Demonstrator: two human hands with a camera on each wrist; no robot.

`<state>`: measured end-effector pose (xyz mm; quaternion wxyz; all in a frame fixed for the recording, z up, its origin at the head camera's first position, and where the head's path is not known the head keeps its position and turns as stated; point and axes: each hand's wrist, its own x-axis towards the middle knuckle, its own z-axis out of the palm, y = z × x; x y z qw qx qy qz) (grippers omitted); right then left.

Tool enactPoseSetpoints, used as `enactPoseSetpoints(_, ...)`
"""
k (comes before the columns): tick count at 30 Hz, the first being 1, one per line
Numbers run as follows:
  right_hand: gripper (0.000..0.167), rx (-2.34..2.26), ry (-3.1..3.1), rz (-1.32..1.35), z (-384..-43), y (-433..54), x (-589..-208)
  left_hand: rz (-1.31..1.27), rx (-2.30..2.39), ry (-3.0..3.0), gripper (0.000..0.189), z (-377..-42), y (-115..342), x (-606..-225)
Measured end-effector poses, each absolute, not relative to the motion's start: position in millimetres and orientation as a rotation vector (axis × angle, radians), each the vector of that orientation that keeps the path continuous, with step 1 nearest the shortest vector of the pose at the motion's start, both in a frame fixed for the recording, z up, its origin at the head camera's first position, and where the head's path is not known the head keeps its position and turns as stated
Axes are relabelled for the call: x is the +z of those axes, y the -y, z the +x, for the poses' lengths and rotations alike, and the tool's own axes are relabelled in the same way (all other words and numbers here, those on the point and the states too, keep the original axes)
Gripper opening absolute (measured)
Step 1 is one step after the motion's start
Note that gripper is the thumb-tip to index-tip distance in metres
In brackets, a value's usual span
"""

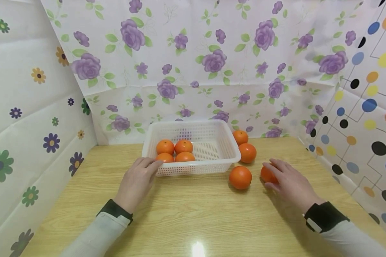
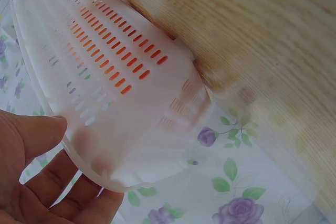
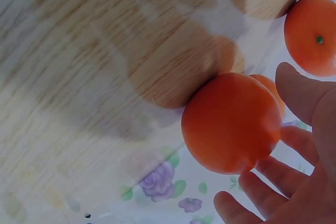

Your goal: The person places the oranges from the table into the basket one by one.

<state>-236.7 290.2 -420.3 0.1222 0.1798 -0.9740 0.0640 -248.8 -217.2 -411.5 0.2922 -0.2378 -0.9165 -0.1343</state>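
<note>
Four oranges (image 1: 165, 147) sit inside the white perforated basket (image 1: 212, 167) mid-frame, four more oranges (image 1: 240, 177) remain outside, frame right; left hand (image 1: 138, 182) pinches its rim, half-spread right hand (image 1: 291, 184) touches the rightmost orange (image 1: 266, 174) without apparent grip.

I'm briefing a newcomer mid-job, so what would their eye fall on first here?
Bright oranges stand out first: four sit together at the left end of the white basket, towards the back of the table, and four more lie to its right. In the head view the right grip partly covers the rightmost orange, while the left grip holds the basket at its near left corner.
</note>
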Motion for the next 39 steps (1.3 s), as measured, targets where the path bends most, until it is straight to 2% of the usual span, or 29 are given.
enactPoseSetpoints(17,0.077,0.205,2.883,0.48,-243,-288,-426,-0.635,-0.355,2.446,0.046,-248,217,-410)
enactPoseSetpoints(39,0.073,0.227,2.875,0.486,-250,-292,-434,-0.649,-0.387,2.435,0.046,-247,217,-410)
